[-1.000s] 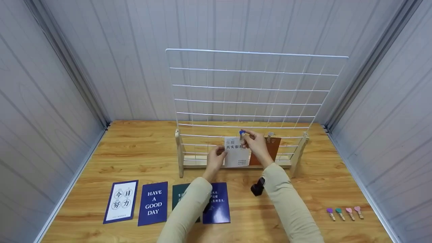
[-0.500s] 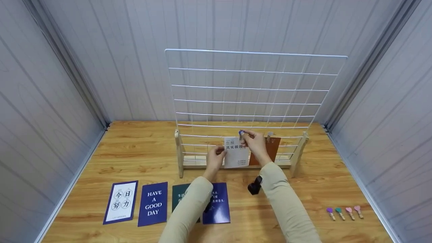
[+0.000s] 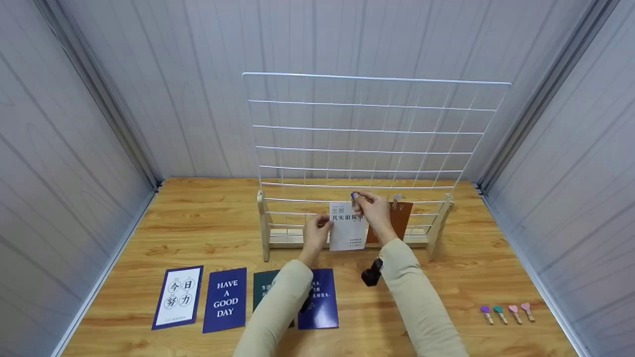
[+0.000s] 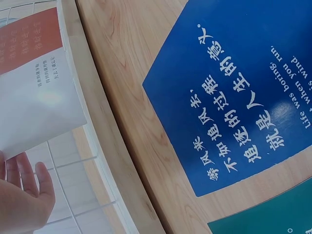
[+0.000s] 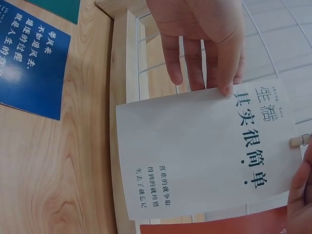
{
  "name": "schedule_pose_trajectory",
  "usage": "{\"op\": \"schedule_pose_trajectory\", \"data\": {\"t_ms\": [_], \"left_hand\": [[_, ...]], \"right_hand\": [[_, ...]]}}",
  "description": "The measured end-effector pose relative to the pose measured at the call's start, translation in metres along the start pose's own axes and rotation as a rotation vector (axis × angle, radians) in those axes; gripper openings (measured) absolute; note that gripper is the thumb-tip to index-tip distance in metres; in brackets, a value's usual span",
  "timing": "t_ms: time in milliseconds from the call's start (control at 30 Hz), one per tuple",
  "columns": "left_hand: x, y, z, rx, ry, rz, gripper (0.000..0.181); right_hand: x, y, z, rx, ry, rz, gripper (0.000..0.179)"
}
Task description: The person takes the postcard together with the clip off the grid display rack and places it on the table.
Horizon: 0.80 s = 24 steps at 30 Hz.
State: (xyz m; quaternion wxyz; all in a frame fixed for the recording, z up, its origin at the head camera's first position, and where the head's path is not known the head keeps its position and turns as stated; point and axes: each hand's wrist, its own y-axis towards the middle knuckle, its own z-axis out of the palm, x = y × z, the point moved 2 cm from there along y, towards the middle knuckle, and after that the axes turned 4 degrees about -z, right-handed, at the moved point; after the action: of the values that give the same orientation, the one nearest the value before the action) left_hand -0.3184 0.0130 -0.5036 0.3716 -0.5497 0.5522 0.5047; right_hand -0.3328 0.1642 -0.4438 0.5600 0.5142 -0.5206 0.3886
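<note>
A white card (image 3: 347, 235) with dark Chinese print hangs upright against the lower part of a white wire grid (image 3: 377, 78). My left hand (image 3: 316, 233) pinches its left edge between thumb and fingers. My right hand (image 3: 375, 213) holds a small wooden clothespin with a blue heart (image 3: 354, 195) at the card's top edge. In the right wrist view, the clothespin's wooden end (image 5: 300, 141) overlaps that edge; whether it also grips the wire is hidden. An orange-brown card (image 3: 401, 223) hangs just right of the white one, under a clip (image 3: 397, 198) with a pale top.
Wooden feet (image 3: 264, 228) support the grid. On the table in front lie a blue-bordered white card (image 3: 177, 297), a HAVE A GOOD DAY card (image 3: 224, 300), a green card (image 3: 263, 282) and a dark blue card (image 3: 325, 312). Several heart clothespins (image 3: 498, 312) lie at the right.
The white card has slid slightly downward, its lower edge now a little below where it was. Both hands stay almost in place; the right forearm has shifted slightly left.
</note>
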Motion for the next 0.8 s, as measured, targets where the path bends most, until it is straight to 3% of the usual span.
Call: {"op": "schedule_pose_trajectory", "data": {"t_ms": [333, 633, 800], "left_hand": [[0.001, -0.002, -0.002, 0.033, -0.014, -0.06, 0.011], [0.002, -0.005, -0.005, 0.027, -0.038, -0.027, 0.01], [0.001, -0.008, -0.006, 0.042, -0.04, -0.007, 0.009]], "right_hand": [[0.003, -0.002, -0.001, -0.025, 0.051, -0.05, 0.019], [0.019, -0.01, -0.003, 0.041, 0.078, -0.048, 0.021], [0.01, -0.008, -0.003, 0.047, 0.081, -0.054, 0.023]]}}
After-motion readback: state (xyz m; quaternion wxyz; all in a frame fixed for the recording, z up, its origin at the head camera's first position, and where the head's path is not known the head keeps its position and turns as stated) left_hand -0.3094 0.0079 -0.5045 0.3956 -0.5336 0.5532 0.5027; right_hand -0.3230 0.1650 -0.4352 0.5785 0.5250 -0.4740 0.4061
